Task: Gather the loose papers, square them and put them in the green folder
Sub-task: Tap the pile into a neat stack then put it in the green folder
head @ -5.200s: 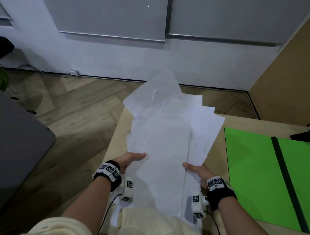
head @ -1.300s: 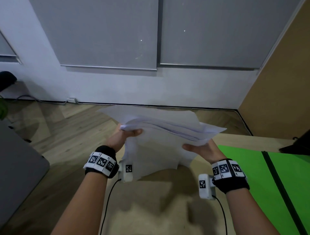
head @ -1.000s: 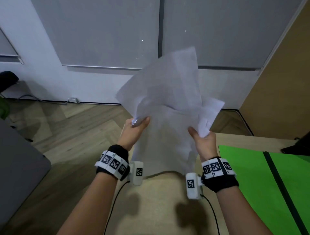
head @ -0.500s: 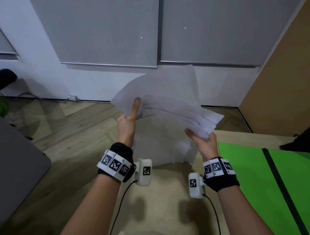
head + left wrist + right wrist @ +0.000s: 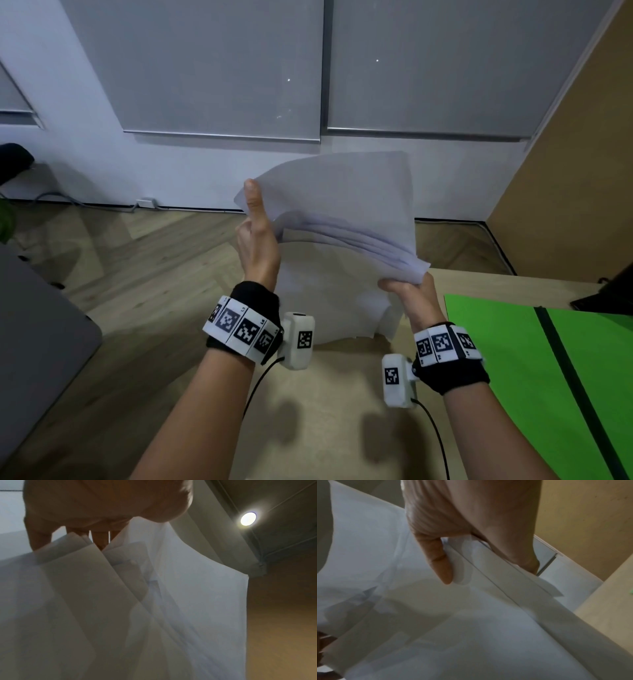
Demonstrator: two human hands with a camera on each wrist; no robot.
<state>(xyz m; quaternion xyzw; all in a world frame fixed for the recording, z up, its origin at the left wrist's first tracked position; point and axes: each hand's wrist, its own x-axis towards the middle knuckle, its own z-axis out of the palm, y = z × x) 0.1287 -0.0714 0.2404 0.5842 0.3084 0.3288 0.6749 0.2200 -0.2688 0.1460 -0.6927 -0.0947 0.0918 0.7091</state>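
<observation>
**Papers held above the table, squaring underway**

So, both hands have the papers (image 5: 346, 219) in the air over the near-left part of the table (image 5: 329, 404), well left of the green folder (image 5: 513, 359).

- Left hand (image 5: 257, 240): on the stack's left edge, thumb straight up along the front sheet. The left wrist view shows the other fingers (image 5: 101, 539) behind the sheets. It looks like a guide grip, steadying the edge rather than carrying the weight.
- Right hand (image 5: 409, 296): lower down, at the stack's right corner, thumb on the near face and fingers curled behind. The right wrist view shows the thumb (image 5: 440, 563) clamped on several edges. My read is that this hand takes the load.
- Papers: sheets bow over toward the right hand and their edges are stepped, not flush. In the left wrist view the corners are fanned out, so the stack isn't squared yet. The bottom edge hangs close to the table; I can't tell if it touches.
- Green folder: lies open and flat on the table just right of the right hand, with a dark spine stripe (image 5: 575, 387) down the middle. It's ready to take the stack.

Likely next step: loosen the grip, tap the bottom edge on the table, then the side.

Risk: with a loose grip, the inner sheets could slip out.
</observation>
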